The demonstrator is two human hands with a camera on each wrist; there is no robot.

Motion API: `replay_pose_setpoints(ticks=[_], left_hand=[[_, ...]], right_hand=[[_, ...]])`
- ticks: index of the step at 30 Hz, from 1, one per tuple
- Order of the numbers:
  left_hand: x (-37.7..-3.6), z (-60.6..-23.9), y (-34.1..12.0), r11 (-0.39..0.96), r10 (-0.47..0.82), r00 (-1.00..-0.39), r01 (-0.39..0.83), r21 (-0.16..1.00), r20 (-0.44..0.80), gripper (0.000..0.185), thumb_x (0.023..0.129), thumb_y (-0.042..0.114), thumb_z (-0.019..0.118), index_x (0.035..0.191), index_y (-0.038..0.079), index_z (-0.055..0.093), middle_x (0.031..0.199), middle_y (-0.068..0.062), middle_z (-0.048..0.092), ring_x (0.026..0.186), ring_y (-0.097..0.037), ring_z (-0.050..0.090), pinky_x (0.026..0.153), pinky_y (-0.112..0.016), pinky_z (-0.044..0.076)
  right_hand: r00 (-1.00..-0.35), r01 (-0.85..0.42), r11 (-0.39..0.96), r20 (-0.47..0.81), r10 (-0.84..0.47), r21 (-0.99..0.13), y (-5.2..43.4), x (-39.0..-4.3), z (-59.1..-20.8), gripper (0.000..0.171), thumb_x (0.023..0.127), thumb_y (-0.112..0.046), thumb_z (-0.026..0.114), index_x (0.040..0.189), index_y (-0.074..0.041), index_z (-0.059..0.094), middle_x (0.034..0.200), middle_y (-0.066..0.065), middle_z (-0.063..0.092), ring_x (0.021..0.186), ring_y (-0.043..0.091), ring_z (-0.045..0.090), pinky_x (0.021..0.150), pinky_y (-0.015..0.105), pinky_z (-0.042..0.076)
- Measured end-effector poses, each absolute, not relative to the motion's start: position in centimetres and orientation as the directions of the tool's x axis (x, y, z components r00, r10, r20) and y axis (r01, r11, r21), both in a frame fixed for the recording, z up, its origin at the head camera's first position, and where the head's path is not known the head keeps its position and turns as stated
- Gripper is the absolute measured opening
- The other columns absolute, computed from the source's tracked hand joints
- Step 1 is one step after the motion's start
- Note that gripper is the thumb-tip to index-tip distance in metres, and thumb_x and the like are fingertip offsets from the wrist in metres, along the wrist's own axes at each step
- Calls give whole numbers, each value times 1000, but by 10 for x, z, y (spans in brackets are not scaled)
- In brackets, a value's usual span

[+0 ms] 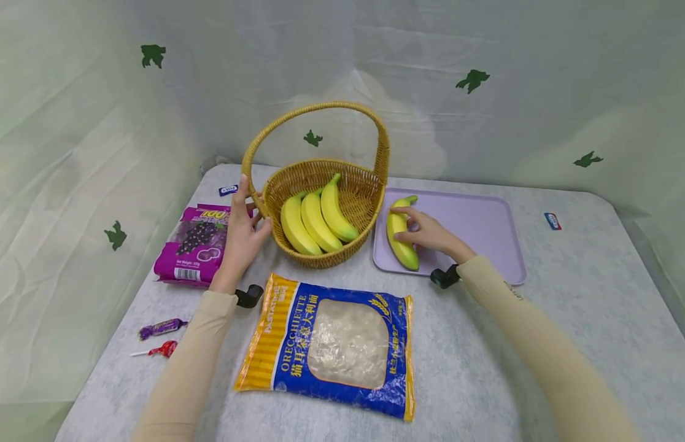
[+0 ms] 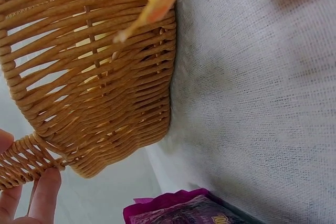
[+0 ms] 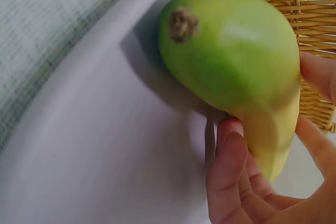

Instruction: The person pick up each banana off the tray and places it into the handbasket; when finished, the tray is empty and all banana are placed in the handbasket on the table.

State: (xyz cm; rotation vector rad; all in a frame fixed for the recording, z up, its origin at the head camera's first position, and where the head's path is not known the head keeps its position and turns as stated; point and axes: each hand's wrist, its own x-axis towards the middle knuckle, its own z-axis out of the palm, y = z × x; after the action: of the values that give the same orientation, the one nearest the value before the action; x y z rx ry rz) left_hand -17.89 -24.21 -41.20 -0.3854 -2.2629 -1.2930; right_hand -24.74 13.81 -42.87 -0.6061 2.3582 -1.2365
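Head view: left hand (image 1: pixel 242 236) rests against the basket (image 1: pixel 350 184) at its left rim, thumb and fingers (image 2: pixel 44 195) curled round the base of the handle (image 1: pixel 320 110), seen close in left-wrist view. Basket stands mid-tabletop (image 1: pixel 569 319) and holds three bananas (image 1: pixel 315 218) side by side. Right hand (image 1: pixel 428 233) lies on a fourth banana (image 1: pixel 400 236), which lies on the tray (image 1: pixel 486 227) near its left edge, just beside the basket. Right-wrist view: fingers (image 3: pixel 228 166) curled round this banana (image 3: pixel 236 61), thumb on the far side; its green tip points away from the wrist; fruit touches tray surface (image 3: pixel 94 145), w/ basket wall (image 3: pixel 294 9) close behind. Pasta bag (image 1: pixel 334 344) lies flat in front of the basket, between both forearms. Purple packet (image 1: pixel 196 242) lies left of the left hand, touching or nearly so. Two wrapped sweets (image 1: pixel 160 337) lie near the left tabletop edge.
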Motion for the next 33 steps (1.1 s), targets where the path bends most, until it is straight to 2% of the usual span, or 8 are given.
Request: replay_pose_setpoints(ticks=[6, 14, 20, 25, 30, 33], left_hand=[[-179, -411, -242, 523, -3, -835, 468, 713, 551, 102, 84, -12, 55, 146, 56, 11, 135, -26, 32, 115, -40, 48, 96, -56, 45], [-178, -411, -241, 515, -7, -834, 470, 717, 552, 101, 83, -12, 55, 148, 52, 11, 136, -25, 32, 115, -42, 48, 96, -56, 46], [-178, -411, -241, 506, -9, -839, 465, 726, 544, 103, 83, -13, 54, 147, 55, 11, 137, -25, 30, 116, -41, 47, 97, -56, 45], [-177, -411, -241, 502, -15, -840, 463, 730, 543, 102, 83, -13, 54, 147, 54, 12, 137, -25, 30, 116, -40, 47, 98, -56, 44], [-178, -412, -240, 504, -19, -839, 462, 730, 544, 102, 83, -13, 54, 147, 55, 12, 137, -24, 30, 116, -40, 47, 97, -56, 44], [-178, -413, -240, 500, -21, -839, 462, 732, 544, 103, 83, -13, 54, 146, 56, 12, 136, -24, 31, 115, -40, 48, 97, -55, 45]], right_hand=[[-846, -157, 541, -170, -505, -826, 139, -244, -428, 66, 89, -18, 65, 148, -15, 35, 123, 22, 45, 90, 28, 50, 66, 34, 51], [-862, -135, 507, -152, -484, -851, 146, -238, -427, 65, 88, -17, 65, 146, -19, 36, 126, 24, 43, 101, 37, 54, 79, 40, 49], [-865, -121, 438, -122, -486, -891, 148, -234, -416, 65, 91, -17, 63, 148, -22, 33, 127, 21, 39, 99, 34, 56, 79, 38, 50], [-848, -147, 361, -70, -525, -921, 144, -231, -402, 65, 92, -16, 63, 149, -20, 32, 125, 20, 38, 90, 30, 56, 74, 35, 49], [-810, -169, 330, -60, -583, -929, 134, -226, -391, 66, 91, -16, 63, 149, -21, 31, 127, 18, 37, 91, 30, 57, 79, 47, 48], [-784, -183, 315, -56, -619, -931, 126, -223, -386, 67, 91, -16, 63, 150, -23, 31, 128, 16, 37, 94, 30, 57, 80, 47, 49]])
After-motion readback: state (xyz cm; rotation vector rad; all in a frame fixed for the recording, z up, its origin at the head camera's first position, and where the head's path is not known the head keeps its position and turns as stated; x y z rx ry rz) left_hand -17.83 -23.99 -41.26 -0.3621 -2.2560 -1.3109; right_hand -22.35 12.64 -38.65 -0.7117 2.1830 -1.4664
